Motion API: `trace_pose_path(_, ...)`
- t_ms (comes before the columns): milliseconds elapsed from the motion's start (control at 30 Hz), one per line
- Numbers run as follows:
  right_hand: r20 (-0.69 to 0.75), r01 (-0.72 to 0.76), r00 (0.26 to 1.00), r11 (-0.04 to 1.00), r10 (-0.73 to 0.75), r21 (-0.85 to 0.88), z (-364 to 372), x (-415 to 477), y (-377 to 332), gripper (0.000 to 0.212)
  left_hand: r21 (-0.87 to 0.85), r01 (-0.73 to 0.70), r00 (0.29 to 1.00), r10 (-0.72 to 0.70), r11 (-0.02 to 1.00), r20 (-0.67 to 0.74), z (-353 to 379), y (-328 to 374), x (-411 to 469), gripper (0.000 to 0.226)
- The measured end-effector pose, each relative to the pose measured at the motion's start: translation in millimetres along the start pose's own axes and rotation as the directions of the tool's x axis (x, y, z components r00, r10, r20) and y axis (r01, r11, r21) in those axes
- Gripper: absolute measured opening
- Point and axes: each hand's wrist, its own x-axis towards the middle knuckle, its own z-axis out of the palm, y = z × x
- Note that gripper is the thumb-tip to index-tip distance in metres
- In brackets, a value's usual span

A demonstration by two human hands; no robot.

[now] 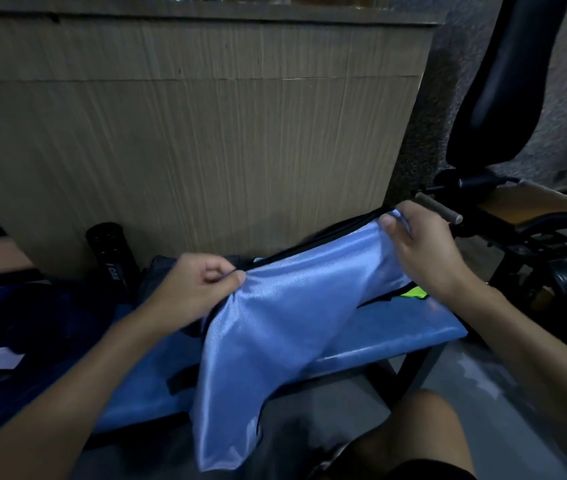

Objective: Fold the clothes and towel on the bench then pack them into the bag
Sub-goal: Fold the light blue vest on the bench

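Note:
A shiny light-blue garment (285, 327) with black trim hangs over the front of the blue padded bench (410, 323). My left hand (195, 289) pinches its upper edge at the left corner. My right hand (420, 244) pinches the same edge at the right corner, raised higher, so the edge is stretched taut between them. The lower part of the garment drapes past the bench edge toward my knee. A dark navy bag (25, 327) lies on the bench at the left. A neon yellow-green piece of cloth (413, 292) shows on the bench under my right wrist.
A black cylindrical bottle (112, 254) stands behind the bench by the wooden panel wall (188, 133). Dark cloth (160, 271) lies behind my left hand. Black gym equipment with a padded seat (503, 98) stands to the right. Grey floor lies below the bench.

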Motion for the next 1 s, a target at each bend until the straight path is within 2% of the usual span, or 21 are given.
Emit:
trace_pose_path(100, -0.004, -0.057, 0.998, 0.997, 0.058, 0.049, 11, 5, 10, 0.04, 0.105, -0.02, 1.0, 0.022, 0.994, -0.014, -20, 23, 25, 0.019)
trace_pose_path(167, 0.011, -0.122, 0.993, 0.98, 0.122, 0.155, 21, 11, 19, 0.037, 0.276, -0.076, 0.997, 0.07, 0.958, 0.033, -32, 45, 42, 0.014)
trace_pose_path(200, 0.022, -0.164, 0.986, 0.961, 0.163, 0.224, 26, 15, 25, 0.035, 0.401, -0.12, 0.993, 0.104, 0.908, 0.061, -37, 56, 53, 0.011)
trace_pose_path(300, 0.052, -0.274, 0.96, 0.889, 0.274, 0.368, 39, 30, 49, 0.031, 0.762, -0.218, 0.975, 0.164, 0.61, 0.148, -41, 90, 88, 0.015)
trace_pose_path(367, 0.068, -0.342, 0.936, 0.844, 0.346, 0.412, 44, 42, 75, 0.037, 0.878, -0.245, 0.967, 0.173, 0.412, 0.189, -28, 101, 117, 0.018)
trace_pose_path(400, 0.075, -0.374, 0.922, 0.827, 0.38, 0.42, 44, 47, 90, 0.044, 0.884, -0.264, 0.961, 0.181, 0.385, 0.209, -16, 100, 133, 0.018)
trace_pose_path(433, 0.075, -0.406, 0.907, 0.816, 0.414, 0.411, 43, 53, 107, 0.047, 0.864, -0.292, 0.954, 0.189, 0.41, 0.233, -1, 95, 151, 0.018)
trace_pose_path(500, 0.061, -0.443, 0.891, 0.831, 0.45, 0.336, 40, 62, 144, 0.041, 0.766, -0.333, 0.943, 0.182, 0.551, 0.279, 34, 70, 181, 0.017)
trace_pose_path(600, 0.048, -0.465, 0.885, 0.875, 0.463, 0.133, 36, 73, 198, 0.037, 0.66, -0.306, 0.934, 0.082, 0.686, 0.348, 90, 14, 221, 0.018)
trace_pose_path(767, 0.049, -0.492, 0.869, 0.87, 0.492, -0.023, 51, 94, 279, 0.04, 0.599, -0.179, 0.954, -0.011, 0.781, 0.3, 161, -63, 270, 0.032)
trace_pose_path(900, 0.107, -0.491, 0.855, 0.858, 0.508, -0.155, 79, 101, 315, 0.019, 0.606, -0.128, 0.966, -0.04, 0.785, 0.256, 193, -95, 285, 0.018)
trace_pose_path(933, 0.134, -0.503, 0.839, 0.846, 0.527, -0.177, 87, 99, 321, 0.024, 0.615, -0.128, 0.97, -0.032, 0.778, 0.242, 198, -102, 287, 0.018)
trace_pose_path(1000, 0.171, -0.529, 0.808, 0.822, 0.564, -0.212, 98, 94, 329, 0.047, 0.62, -0.112, 0.977, -0.027, 0.776, 0.21, 205, -111, 287, 0.019)
